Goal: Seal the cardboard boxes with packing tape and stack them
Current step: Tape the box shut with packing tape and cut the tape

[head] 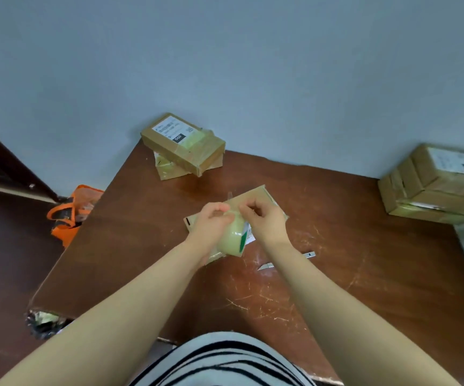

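Picking at tape roll (232, 238), gripped in left hand (212, 222), right hand (262, 220) pinching its end, over flat cardboard box (261, 197) mid-surface. Next: pulling strip toward 12 o'clock along seam.

Both hands (242, 221) seemingly grip tape roll (232, 240) over box (255, 196).

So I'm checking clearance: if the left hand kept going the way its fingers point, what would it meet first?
Probably the right hand: the left hand grips the tape roll with fingers pointing right, almost touching it above the flat cardboard box. Depth is unclear.
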Available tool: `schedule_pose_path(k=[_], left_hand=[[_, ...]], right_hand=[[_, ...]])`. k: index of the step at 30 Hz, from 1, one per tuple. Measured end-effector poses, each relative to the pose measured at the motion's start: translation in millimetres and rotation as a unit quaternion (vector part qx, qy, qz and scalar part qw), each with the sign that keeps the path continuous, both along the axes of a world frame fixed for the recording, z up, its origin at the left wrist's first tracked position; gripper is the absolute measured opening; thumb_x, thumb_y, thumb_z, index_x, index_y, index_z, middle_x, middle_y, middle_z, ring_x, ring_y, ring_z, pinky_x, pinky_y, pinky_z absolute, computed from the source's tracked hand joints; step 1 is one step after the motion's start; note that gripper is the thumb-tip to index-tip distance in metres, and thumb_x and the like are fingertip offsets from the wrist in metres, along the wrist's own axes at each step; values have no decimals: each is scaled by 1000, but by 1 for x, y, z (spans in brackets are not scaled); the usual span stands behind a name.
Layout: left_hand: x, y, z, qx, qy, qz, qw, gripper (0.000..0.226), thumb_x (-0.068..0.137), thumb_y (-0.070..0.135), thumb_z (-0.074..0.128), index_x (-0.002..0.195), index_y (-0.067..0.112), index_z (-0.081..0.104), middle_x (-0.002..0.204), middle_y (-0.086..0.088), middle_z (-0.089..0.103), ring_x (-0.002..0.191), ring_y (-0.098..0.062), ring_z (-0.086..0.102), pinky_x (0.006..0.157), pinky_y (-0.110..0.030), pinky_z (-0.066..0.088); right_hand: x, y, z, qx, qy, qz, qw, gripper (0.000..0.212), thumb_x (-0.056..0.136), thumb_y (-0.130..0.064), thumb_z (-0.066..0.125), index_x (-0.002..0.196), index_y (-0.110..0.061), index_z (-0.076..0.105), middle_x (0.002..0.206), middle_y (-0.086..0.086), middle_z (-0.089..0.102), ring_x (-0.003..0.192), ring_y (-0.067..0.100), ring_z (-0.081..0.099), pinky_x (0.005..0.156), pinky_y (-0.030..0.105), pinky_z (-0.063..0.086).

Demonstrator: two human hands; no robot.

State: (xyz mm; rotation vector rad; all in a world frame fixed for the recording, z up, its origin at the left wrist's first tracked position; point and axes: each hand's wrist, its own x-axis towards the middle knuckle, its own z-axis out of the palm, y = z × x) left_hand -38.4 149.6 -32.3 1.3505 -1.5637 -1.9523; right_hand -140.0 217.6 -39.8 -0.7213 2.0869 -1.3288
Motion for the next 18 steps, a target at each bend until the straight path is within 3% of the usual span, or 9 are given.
schedule_pose_path(k=[3, 6, 7, 10, 12, 15, 18], left_hand=[[-12, 6, 8, -31, -3, -54, 998, 33, 96, 16, 54, 129, 17, 46, 128, -3, 49, 98, -11, 52, 70, -15, 42], [-22, 4, 12, 83, 49, -61, 994, 73, 94, 11, 59, 149, 35, 17, 124, 0, 52, 94, -16, 63, 80, -35, 54], [-24, 3, 14, 100, 53, -66, 991, 77, 92, 9, 60, 149, 35, 16, 121, 1, 52, 96, -20, 64, 84, -41, 55], [-33, 5, 18, 56, 35, -87, 994, 47, 93, 10, 59, 136, 18, 42, 121, -8, 57, 99, -22, 63, 88, -41, 54], [-37, 9, 20, 56, 37, -76, 995, 31, 97, 20, 55, 126, 9, 50, 114, -10, 61, 95, -20, 64, 85, -38, 53], [-43, 9, 20, 47, 23, -76, 996, 31, 99, 31, 48, 120, 9, 54, 106, -9, 66, 97, -23, 66, 91, -42, 54], [-46, 8, 21, 60, 32, -74, 995, 23, 102, 29, 43, 106, 13, 60, 97, -6, 69, 91, -21, 67, 90, -42, 54]], right_hand=[[-6, 9, 7, -36, 26, -55, 998, 17, 89, -8, 63, 76, -17, 64, 66, -12, 58, 63, 3, 50, 60, 14, 39], [-13, 18, 12, -47, 22, -93, 994, 14, 88, -9, 65, 78, -18, 68, 71, -9, 64, 68, 6, 56, 62, 15, 46], [-14, 22, 12, -52, 13, -102, 993, 10, 88, -9, 66, 82, -17, 70, 75, -8, 66, 72, 7, 60, 66, 15, 49], [-18, 30, 15, -66, -12, -134, 989, 10, 86, -10, 69, 93, -10, 75, 85, -5, 70, 82, 13, 66, 76, 25, 54], [-21, 32, 17, -74, -10, -144, 987, 13, 85, -8, 70, 96, -8, 75, 87, -3, 71, 85, 13, 67, 77, 25, 54], [-24, 32, 22, -99, -28, -145, 984, 21, 84, -7, 70, 105, -10, 73, 94, -7, 70, 91, 7, 66, 83, 21, 54], [-27, 30, 22, -96, -2, -124, 988, 24, 86, -6, 68, 107, -16, 72, 84, -10, 66, 80, 4, 62, 78, 22, 54]])
